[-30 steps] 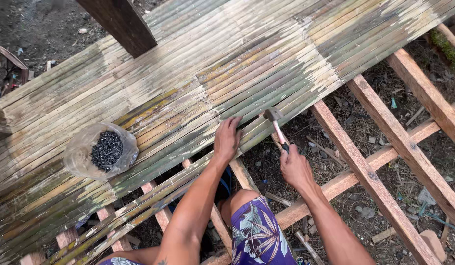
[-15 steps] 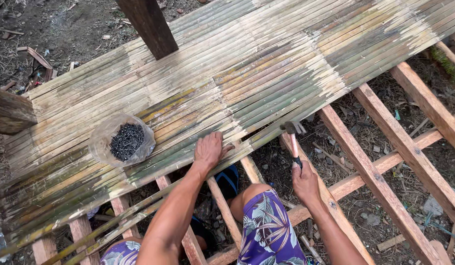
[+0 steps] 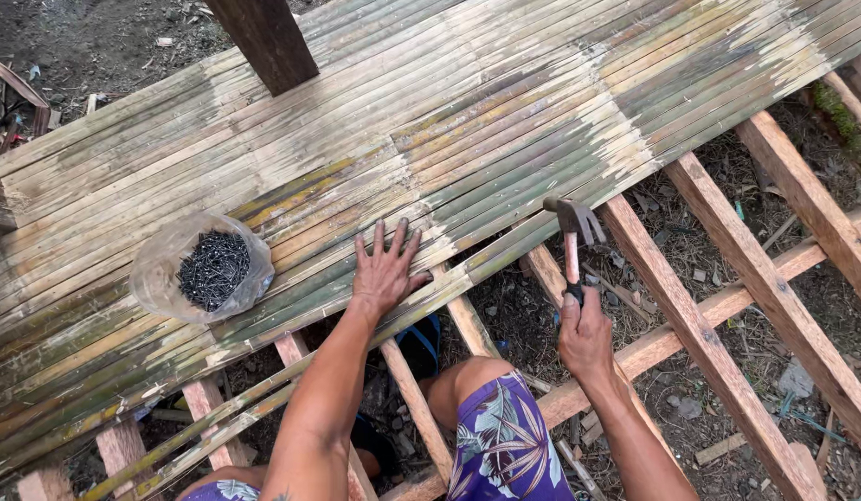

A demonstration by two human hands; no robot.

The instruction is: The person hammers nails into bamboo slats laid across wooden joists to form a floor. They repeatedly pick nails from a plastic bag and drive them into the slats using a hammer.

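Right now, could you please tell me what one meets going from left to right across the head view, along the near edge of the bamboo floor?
Bag of nails → left hand flat on the bamboo slats → hammer in the right hand → bare wooden joist.

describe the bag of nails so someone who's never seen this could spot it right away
Start at the wide bamboo slat flooring laid over the wooden frame. On its left part, left of the flat left hand, sits the clear plastic bag, open at the top. It is the only soft, rounded thing there, holding a dark heap of nails.
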